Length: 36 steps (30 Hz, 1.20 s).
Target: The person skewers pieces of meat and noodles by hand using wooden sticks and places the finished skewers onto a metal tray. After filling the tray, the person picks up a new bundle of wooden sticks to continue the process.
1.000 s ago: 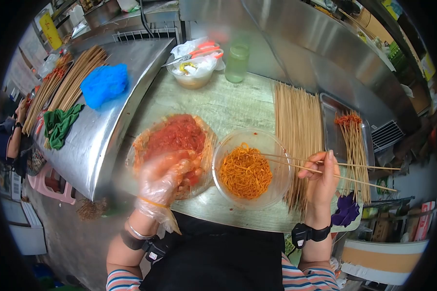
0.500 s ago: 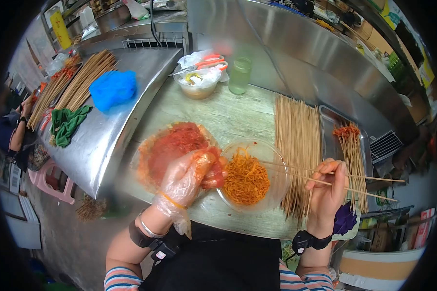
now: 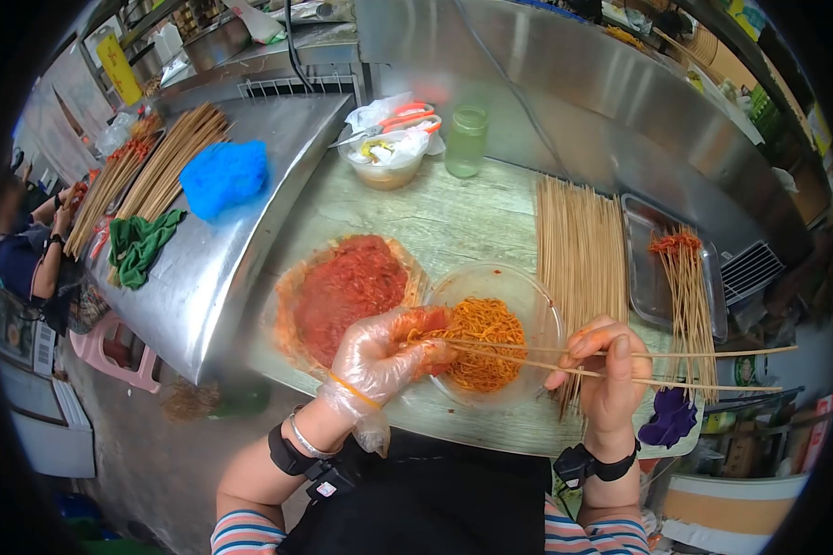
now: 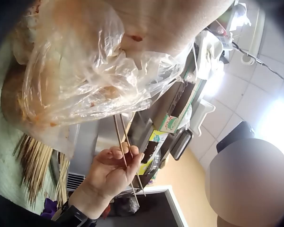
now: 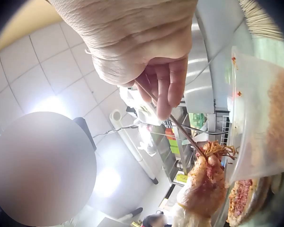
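Gloved left hand pinches orange shreds at the tips of two skewers, over clear bowl on counter. Right hand pinches the shafts. Judgement: keep skewers parallel and steady, feed shreds straight on.

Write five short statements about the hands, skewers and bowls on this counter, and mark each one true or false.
1. The left hand wears a clear plastic glove. True.
2. The right hand holds a single skewer. False: its grip is on two skewers.
3. The clear bowl between the hands holds orange shreds, and the left hand pinches some at the skewer tips. True.
4. The scissors lie in the metal tray. False: they rest on the lined bowl at the back of the counter.
5. A pile of bare skewers lies between the clear bowl and the metal tray. True.
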### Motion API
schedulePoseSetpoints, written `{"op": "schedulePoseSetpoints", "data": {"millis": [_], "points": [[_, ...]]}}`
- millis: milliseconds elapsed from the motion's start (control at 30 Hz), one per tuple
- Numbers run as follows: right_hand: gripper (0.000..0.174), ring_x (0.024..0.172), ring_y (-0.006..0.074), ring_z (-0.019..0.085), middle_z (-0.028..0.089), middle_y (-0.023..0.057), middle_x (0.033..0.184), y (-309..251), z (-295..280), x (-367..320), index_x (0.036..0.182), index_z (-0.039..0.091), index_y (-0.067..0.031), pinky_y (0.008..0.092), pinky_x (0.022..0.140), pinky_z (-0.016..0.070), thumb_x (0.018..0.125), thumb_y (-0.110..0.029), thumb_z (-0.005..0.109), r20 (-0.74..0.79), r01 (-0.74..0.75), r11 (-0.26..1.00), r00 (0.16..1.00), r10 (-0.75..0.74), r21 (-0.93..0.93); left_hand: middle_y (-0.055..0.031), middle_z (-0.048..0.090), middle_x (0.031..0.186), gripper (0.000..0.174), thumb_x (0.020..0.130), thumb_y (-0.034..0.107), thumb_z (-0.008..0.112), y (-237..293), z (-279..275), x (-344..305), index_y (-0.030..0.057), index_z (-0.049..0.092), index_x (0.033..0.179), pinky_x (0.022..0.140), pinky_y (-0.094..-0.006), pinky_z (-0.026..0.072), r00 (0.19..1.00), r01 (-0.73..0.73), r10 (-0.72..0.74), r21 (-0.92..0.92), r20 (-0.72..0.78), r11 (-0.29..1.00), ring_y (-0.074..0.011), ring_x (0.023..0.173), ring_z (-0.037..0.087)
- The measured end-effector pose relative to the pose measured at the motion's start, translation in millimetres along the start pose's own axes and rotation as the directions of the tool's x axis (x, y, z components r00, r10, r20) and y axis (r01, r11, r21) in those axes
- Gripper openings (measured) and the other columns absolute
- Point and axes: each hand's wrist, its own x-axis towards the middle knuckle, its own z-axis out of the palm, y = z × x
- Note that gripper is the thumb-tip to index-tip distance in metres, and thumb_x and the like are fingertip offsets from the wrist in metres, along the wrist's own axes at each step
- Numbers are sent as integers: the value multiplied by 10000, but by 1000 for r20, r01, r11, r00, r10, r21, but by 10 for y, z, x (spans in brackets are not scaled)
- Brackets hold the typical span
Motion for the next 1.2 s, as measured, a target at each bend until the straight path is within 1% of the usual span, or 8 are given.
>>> {"op": "schedulePoseSetpoints", "data": {"millis": [233,300,400,700,800,900,933,1200], "points": [[396,500,185,591,557,139,746,-84,-301,-19,864,524,41,244,445,497,971,-290,336,-198,-41,994,978,61,100,-166,619,884,239,817,-32,592,39,-117,10,-94,551,1045,636,-247,531,988,24,-61,-252,-143,967,-223,753,639],[372,502,178,594,574,137,771,-61,-291,-69,874,517,34,235,443,482,973,-275,336,-205,-167,980,961,186,107,-177,611,889,211,822,-36,581,-6,-172,40,-89,547,1023,627,-264,543,991,2,-50,-358,-124,934,-256,758,647],[359,479,186,584,575,167,809,46,-160,-100,844,519,26,244,435,485,975,-248,327,-194,-287,942,928,318,173,-186,599,899,194,829,-36,564,80,-74,25,-92,539,1014,611,-271,540,987,19,-70,-334,-142,942,-252,737,634],[382,463,181,543,549,142,756,172,-219,-117,803,487,0,254,418,477,982,-279,296,-353,-45,967,926,135,252,-176,604,896,247,835,-33,552,62,-43,9,-111,528,1068,626,-267,534,987,16,-48,-199,-155,980,-240,732,635],[378,463,174,526,531,132,742,128,-129,-100,795,472,-5,253,411,471,982,-281,295,-341,-61,964,928,150,259,-176,608,929,246,838,-46,526,45,26,42,-107,523,1077,672,-287,546,984,121,-133,-104,-120,987,-244,766,643],[412,559,206,597,554,154,801,215,-137,-131,825,513,37,283,491,528,978,-289,314,-210,-92,934,962,173,346,-187,600,978,264,832,-66,507,86,140,27,-96,518,1094,693,-297,547,987,117,-126,-87,-102,989,-258,794,644],[411,560,205,597,552,154,804,230,-130,-130,824,513,38,283,493,528,978,-288,316,-197,-100,932,964,177,347,-205,616,922,330,814,-26,529,50,143,17,-99,498,1134,652,-280,533,988,100,-113,-122,-104,987,-240,748,642],[404,551,199,598,557,148,782,281,-137,-105,825,516,42,281,499,529,975,-282,328,-166,-142,933,964,206,331,-205,590,1027,358,809,-6,555,131,89,-54,-89,493,1151,704,-300,537,987,150,-160,-270,-15,951,-262,845,638]]}}
